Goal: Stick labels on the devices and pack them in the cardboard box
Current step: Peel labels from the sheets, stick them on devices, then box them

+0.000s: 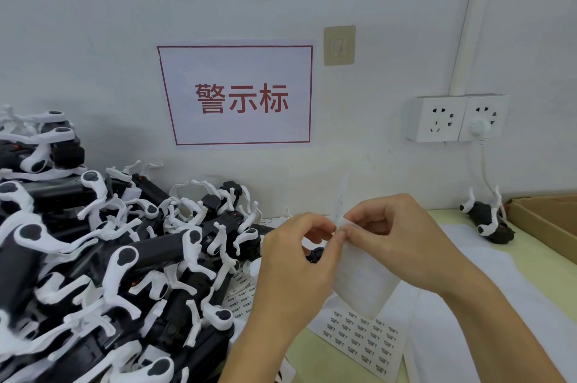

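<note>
My left hand (293, 261) and my right hand (402, 239) meet above the table, fingertips pinching the top edge of a white backing sheet (365, 282) that hangs down between them. A thin clear strip rises from the pinch point. On the table under the hands lies a label sheet (362, 336) printed with several small labels. A big heap of black-and-white devices (109, 257) fills the left side. One single device (487, 220) lies at the right by the wall. The cardboard box (543, 223) shows its corner at the right edge.
White paper sheets (487, 314) cover the pale yellow tabletop at the right. On the wall hang a red-framed sign (237, 95), two adhesive hooks and a double socket (456, 117) with a white cable plugged in.
</note>
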A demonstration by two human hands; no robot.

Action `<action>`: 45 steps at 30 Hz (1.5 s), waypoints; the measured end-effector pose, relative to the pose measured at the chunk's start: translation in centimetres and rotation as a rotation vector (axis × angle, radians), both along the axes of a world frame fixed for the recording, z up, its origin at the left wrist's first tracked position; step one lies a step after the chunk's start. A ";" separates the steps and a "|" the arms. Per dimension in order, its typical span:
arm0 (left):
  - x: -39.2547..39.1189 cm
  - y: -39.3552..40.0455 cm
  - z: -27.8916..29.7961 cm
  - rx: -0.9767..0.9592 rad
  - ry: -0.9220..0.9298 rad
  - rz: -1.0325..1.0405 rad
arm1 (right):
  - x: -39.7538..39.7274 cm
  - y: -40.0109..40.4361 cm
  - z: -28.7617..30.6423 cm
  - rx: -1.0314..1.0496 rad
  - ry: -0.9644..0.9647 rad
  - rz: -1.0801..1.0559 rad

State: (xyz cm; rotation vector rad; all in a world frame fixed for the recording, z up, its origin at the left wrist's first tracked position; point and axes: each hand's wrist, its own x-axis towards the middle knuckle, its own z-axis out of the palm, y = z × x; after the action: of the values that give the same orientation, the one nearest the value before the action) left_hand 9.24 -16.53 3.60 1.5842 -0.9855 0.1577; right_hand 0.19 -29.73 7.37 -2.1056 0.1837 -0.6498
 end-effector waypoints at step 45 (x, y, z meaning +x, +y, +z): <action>0.3 0.4 0.8 -0.086 0.531 0.019 | -3.9 -7.9 -2.5 -0.164 0.756 -0.558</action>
State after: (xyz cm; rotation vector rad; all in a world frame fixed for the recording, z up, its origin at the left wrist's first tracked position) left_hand 9.55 -16.17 4.35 1.4494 -0.5409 -0.1997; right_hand -3.73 -37.65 4.82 -2.3804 1.1999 -0.1378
